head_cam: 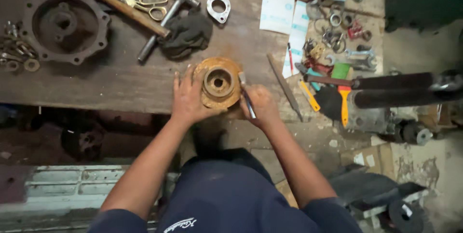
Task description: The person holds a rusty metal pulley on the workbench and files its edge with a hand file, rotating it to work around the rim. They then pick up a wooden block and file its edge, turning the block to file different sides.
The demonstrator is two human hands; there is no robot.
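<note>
Across the worn wooden workbench (120,81), near its front edge, you are bracing the rusty orange round flanged hub (218,83) with your left hand (189,99) spread open while your right hand (260,105) is gripping the slim metal scraper (246,99); keep its blade flat against the rim.

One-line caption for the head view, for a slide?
Left hand steadies a rusty flanged hub while right hand holds a scraper against it.

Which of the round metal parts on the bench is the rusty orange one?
The flanged disc at the bench's near edge, between both hands. The large round housing at far left is dark grey-brown.
</note>
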